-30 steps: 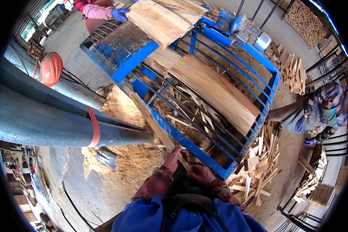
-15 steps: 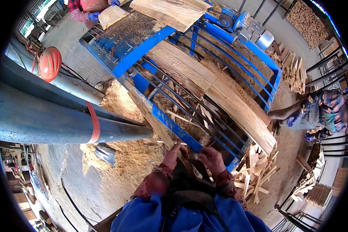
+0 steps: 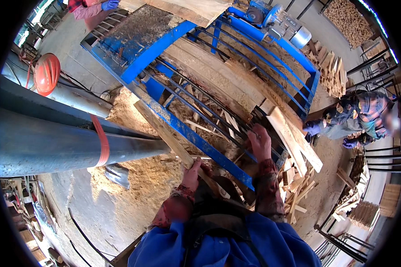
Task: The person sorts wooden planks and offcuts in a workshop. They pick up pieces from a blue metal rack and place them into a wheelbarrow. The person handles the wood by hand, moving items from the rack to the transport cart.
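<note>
My left hand is closed round the near end of a long narrow wooden strip, which slants along the outer left side of the blue metal frame. Over the dark bars near the frame's front end is my right hand, its fingers partly curled and apart, with nothing visible in them. Just beyond it, a long board rests on the bars. Right of that hand, two pale wooden pieces lie askew, jutting past the frame.
A co-worker's gloved hand is beside the pale pieces. At the far left, another person's blue glove touches a wide board. A motor sits on the frame; a thick grey column stands left. Wood offcuts pile below.
My right hand has moved forward and right, over the bars. The front wood has parted from the long board and swung askew. The co-worker at right has reached toward it.
</note>
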`<state>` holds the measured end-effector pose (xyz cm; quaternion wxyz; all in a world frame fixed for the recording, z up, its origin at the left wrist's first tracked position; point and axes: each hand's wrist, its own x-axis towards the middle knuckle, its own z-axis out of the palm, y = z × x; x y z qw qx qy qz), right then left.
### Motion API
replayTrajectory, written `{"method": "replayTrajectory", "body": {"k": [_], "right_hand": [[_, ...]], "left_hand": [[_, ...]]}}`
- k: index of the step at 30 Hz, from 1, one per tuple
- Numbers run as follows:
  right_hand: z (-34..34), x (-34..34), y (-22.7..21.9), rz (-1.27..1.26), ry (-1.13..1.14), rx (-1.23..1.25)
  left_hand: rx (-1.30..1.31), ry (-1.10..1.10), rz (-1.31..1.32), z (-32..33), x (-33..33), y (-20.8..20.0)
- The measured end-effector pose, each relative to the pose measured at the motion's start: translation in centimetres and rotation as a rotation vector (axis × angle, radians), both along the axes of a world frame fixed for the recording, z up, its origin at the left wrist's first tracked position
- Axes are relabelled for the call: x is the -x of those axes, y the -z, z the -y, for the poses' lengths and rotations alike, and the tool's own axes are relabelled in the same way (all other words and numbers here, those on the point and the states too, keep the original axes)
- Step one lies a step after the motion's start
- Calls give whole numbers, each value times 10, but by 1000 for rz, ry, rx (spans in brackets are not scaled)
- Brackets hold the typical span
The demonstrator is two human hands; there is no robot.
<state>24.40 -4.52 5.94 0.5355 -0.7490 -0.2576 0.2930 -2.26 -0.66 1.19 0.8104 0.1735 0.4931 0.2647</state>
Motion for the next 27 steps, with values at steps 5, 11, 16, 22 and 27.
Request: {"method": "replayTrajectory", "body": {"k": [5, 11, 16, 22, 27], "right_hand": [[-34, -19, 19, 5, 33, 38], [-65, -22, 11, -105, 46, -45], [-82, -21, -41, -315, -173, -38], [1, 10, -76, -265, -167, -77], [76, 66, -57, -490, -111, -25]], "left_hand": [[-27, 36, -3, 0, 7, 10], [-78, 66, -19, -5, 8, 0], [-69, 44, -4, -15, -1, -8], [6, 51, 96, -23, -8, -10], [58, 7, 343, -14, -4, 22]]}}
